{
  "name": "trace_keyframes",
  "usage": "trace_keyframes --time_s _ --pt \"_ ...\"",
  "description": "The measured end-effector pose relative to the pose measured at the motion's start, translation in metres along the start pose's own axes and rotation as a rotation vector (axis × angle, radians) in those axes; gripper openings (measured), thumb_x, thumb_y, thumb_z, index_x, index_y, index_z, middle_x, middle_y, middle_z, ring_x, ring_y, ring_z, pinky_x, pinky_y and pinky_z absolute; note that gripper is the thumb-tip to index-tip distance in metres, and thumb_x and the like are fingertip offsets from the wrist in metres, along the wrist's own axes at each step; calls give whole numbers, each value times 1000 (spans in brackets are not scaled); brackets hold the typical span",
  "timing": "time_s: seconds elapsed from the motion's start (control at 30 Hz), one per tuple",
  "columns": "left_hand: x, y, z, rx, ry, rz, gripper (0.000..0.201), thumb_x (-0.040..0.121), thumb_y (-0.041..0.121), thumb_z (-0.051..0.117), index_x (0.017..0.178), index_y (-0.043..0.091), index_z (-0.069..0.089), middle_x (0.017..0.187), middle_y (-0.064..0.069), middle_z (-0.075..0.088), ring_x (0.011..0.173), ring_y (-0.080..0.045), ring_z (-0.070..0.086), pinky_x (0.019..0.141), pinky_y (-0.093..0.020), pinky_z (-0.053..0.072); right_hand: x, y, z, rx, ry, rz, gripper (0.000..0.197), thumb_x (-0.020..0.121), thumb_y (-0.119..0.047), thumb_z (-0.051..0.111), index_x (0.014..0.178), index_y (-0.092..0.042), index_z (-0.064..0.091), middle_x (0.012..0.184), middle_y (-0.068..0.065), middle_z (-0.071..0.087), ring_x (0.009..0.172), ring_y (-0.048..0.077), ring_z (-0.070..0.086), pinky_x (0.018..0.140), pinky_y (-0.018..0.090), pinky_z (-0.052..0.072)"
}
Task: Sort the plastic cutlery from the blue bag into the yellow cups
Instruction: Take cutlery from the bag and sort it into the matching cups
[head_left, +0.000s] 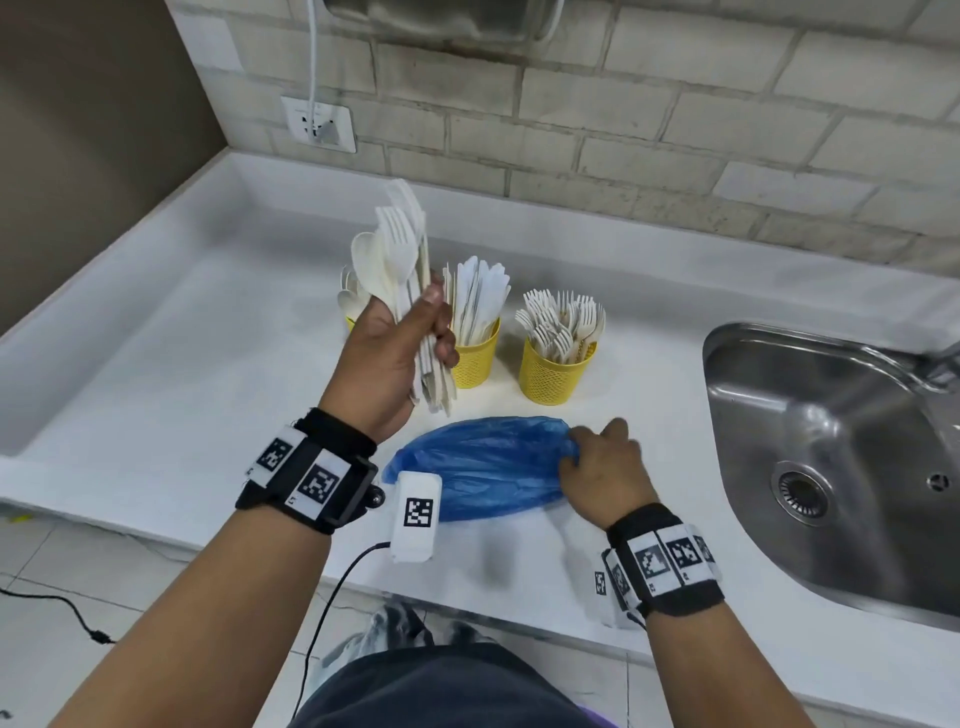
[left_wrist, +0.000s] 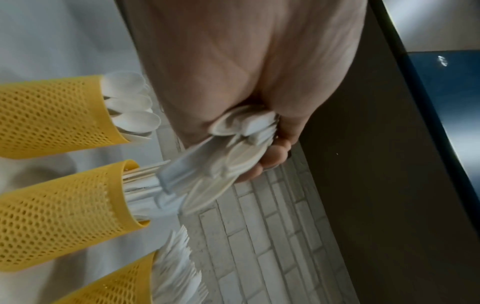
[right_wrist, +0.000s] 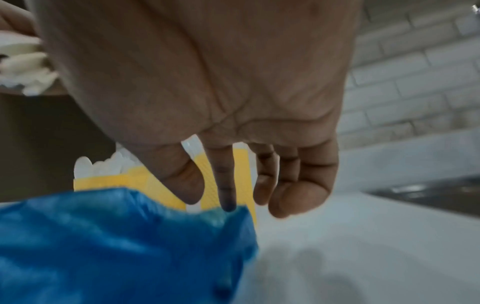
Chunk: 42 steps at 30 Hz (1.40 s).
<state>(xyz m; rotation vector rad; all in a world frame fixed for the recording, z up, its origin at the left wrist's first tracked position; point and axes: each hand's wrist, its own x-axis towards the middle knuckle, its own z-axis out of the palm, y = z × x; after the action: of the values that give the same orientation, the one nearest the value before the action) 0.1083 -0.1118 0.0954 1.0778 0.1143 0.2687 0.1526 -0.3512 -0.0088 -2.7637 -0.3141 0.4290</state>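
Nearest the head camera, at six o'clock on the worktop (head_left: 156, 364), lay the blue bag (head_left: 483, 467), flattened, with the right hand (head_left: 605, 470) resting loose-fingered on its three o'clock end and gripping nothing. Held upright at eleven o'clock from the bag, a mixed bundle of cutlery (head_left: 410, 291) sat clenched in the left hand (head_left: 387, 358), just before the three yellow cups (head_left: 556, 371) at twelve o'clock, which already stood full of spoons, knives and forks. Sorting looked under way: the next move probably called for the free hand to pluck one piece and drop it in its matching cup.
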Motion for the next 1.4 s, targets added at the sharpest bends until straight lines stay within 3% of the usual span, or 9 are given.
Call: trace_keyframes --time_s 0.13,0.37,0.5,0.6,0.77,0.93,1.13,1.3,1.4 --pt "-10 -6 14 31 -97 -28 11 104 12 52 112 15 59 74 0 55 60 -15 50 62 -27 45 -9 -33 -39 322 167 -180 33 100 -24 56 131 -17 66 119 9 52 115 32 55 106 41 42" --pt "-25 -17 38 -36 -215 -96 26 98 14 57 122 23 64 81 -4 67 70 -16 67 66 -26 58 -29 -81 -68 1440 -672 -284 26 89 -2 55 113 -11 62 98 1 71 95 25 69 87 45 60" --pt "-30 -20 40 33 -195 -75 21 94 11 67 107 24 77 95 -7 76 95 -27 71 85 -40 58 -25 -88 -59 1435 -685 -286 25 86 7 56 109 -1 59 92 11 70 85 25 71 72 32 63" --pt "-33 -20 40 231 -185 -69 27 96 8 69 102 32 80 105 -7 78 97 -33 70 76 -56 54 -24 -92 -56 1355 -640 -274 23 90 13 51 106 -1 57 79 15 68 70 28 68 55 25 51" --pt "-29 -20 34 536 -123 22 23 91 5 74 110 17 75 105 1 80 100 -14 75 89 -32 58 -20 -95 -53 1346 -558 -174 27 86 19 45 96 -1 60 63 9 61 60 24 54 46 25 35" --pt "-27 -13 27 607 -151 -30 18 91 19 78 109 20 75 101 -3 80 71 -15 74 60 -29 58 -20 -94 -53 1295 -626 -236 11 92 8 59 100 0 60 70 14 62 57 14 45 46 23 26" --pt "-21 -2 19 493 -234 -117 33 96 35 61 112 11 75 111 -10 78 101 -25 75 96 -44 56 -16 -89 -51 1329 -705 -284 15 103 0 54 90 -7 56 74 8 57 60 12 43 47 20 31" --pt "-20 0 21 445 -312 -193 33 109 26 44 125 6 65 122 -14 74 85 -16 77 65 -28 60 -16 -92 -51 1340 -724 -345 17 97 -20 64 104 -7 55 77 10 58 55 12 42 40 19 30" --pt "-17 -3 18 350 -308 -228 33 109 23 46 133 8 63 128 -16 71 120 -27 68 103 -42 51 -14 -91 -52 1348 -653 -319 38 94 -37 66 117 -9 53 69 6 55 48 10 39 37 16 26"
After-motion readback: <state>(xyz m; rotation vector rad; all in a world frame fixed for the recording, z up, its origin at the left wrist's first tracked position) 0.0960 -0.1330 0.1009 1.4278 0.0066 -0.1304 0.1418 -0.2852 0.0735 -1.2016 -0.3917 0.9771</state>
